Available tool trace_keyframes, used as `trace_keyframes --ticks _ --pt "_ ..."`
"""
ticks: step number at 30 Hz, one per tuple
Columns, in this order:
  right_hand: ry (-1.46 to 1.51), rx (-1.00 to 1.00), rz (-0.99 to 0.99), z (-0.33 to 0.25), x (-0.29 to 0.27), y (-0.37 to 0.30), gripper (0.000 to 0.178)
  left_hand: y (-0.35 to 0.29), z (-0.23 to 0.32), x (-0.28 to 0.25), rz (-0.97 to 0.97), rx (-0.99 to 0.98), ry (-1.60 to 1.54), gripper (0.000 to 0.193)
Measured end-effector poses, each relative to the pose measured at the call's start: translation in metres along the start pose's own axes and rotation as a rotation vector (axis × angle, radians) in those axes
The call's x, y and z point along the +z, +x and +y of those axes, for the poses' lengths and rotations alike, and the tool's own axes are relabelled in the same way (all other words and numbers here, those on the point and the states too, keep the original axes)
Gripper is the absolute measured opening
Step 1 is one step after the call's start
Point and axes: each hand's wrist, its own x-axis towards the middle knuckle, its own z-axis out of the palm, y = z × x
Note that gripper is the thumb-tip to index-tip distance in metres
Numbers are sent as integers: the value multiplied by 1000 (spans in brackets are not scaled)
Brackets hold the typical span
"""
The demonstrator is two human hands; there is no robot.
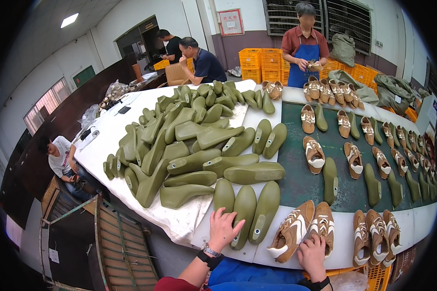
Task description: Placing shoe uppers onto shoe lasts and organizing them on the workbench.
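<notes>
My left hand rests with fingers spread on the near ends of the olive-green shoe lasts at the table's front edge. Three lasts lie side by side there, and the hand covers the lower part of the leftmost one. To the right, my right hand has its fingers curled over the heel end of a brown sneaker with white stripes. Another brown sneaker lies against it on the left, tilted. Three more sneakers stand together farther right.
A large heap of lasts covers the white-covered table. Sneakers and lasts stand in rows on a green surface. Across the table a person in a blue apron handles a shoe. Orange crates are stacked behind. A metal-framed rack stands at left.
</notes>
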Motion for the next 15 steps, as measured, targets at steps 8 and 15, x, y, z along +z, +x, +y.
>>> trace_keyframes --ticks 8,15 --pt "-3 4 -10 0 1 1 19 0 -1 1 4 -1 -3 36" --pt "-5 4 -21 -1 0 0 19 1 0 -1 -3 -4 -9 36"
